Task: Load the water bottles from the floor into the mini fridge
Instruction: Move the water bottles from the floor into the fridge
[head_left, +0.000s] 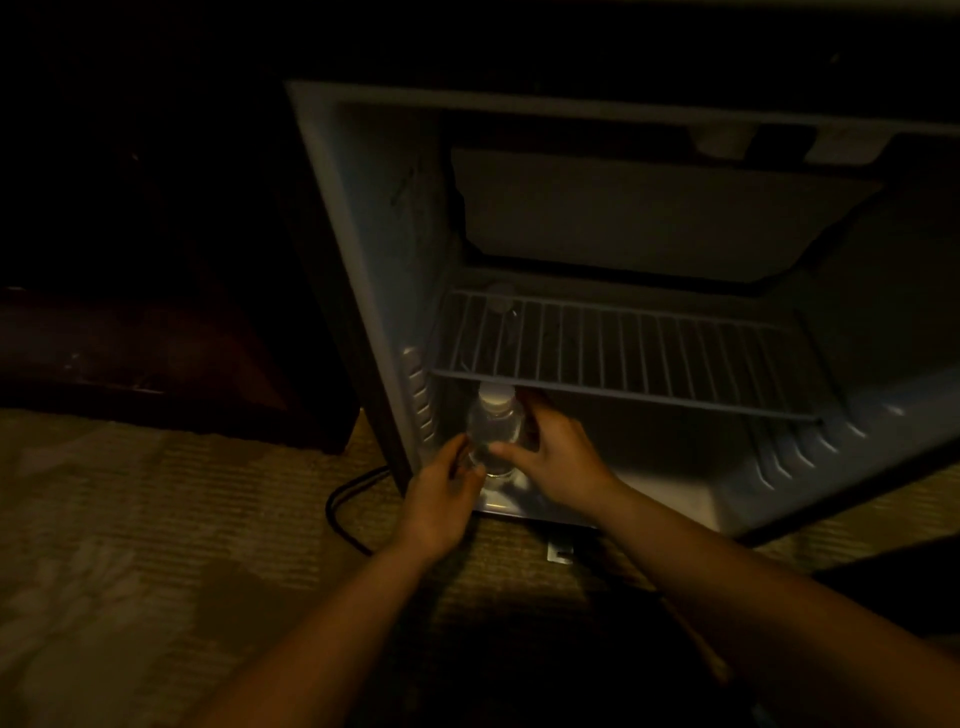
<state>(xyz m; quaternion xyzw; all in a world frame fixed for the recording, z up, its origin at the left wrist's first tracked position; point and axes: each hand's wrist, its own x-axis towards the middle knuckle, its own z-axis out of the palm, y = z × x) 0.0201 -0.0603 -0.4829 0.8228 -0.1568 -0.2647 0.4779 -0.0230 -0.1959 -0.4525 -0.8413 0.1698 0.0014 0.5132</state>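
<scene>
left hand (441, 496), right hand (563, 457) both clasp clear plastic bottle (496, 423), upright under white wire shelf (623, 353).

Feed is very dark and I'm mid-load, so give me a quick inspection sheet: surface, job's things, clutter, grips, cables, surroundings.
Surface: carpet, dimly lit.
Job's things: mini fridge open; water bottle upright at the front left of its floor, under the wire shelf; possibly a second bottle at the back left, too dim to confirm.
Clutter: small pale item on the carpet by the fridge's front edge, unidentifiable.
Grips: left hand and right hand both hold the water bottle.
Cables: black cord loops on the carpet left of the fridge.
Surroundings: dark furniture left of the fridge.
</scene>
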